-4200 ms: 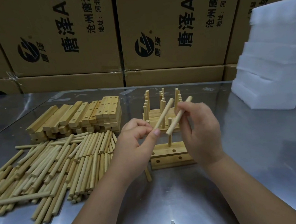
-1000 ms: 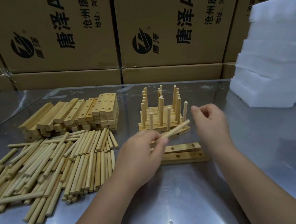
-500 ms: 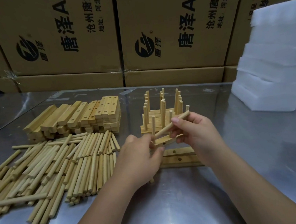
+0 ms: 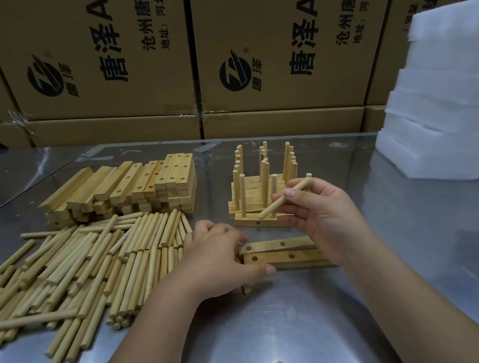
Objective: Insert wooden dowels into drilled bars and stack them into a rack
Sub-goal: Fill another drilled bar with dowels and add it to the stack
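The right hand (image 4: pixel 328 222) is raised over the middle of the worktop (image 4: pixel 307 328), palm turned left, its fingers (image 4: pixel 288 193) clamped on a dowel (image 4: pixel 273 206). The dowel is tilted, its lower end pointing down-left toward the front of the rack (image 4: pixel 250 207), its upper end sticking out past the hand on the right. It touches nothing but the hand.

The rack stands toward the far edge, about midway along it. It is made of flat layered bars with many dowels standing upright in them. Its front bar (image 4: pixel 251 223) carries upright dowels and shows a drilled hole in its near face.

Just nearer than the rack, two bars (image 4: pixel 296 256) lie side by side on the worktop, holes facing up. The left hand (image 4: pixel 219 257) sits over their left end, fingers curled over the far side and thumb (image 4: pixel 267 270) laid along the near side, gripping them. The end of a short dowel (image 4: pixel 246 288) shows under this hand; whether the hand holds it cannot be told.

Along the left edge lies a wide dowel pile (image 4: pixel 79 272), mostly running near to far. Beyond it, toward the far-left corner, is a bar stack (image 4: pixel 132 189), drilled faces up.

White foam (image 4: pixel 446 106) is stacked at the far-right corner. Printed cartons (image 4: pixel 101 62) stand behind the far edge.
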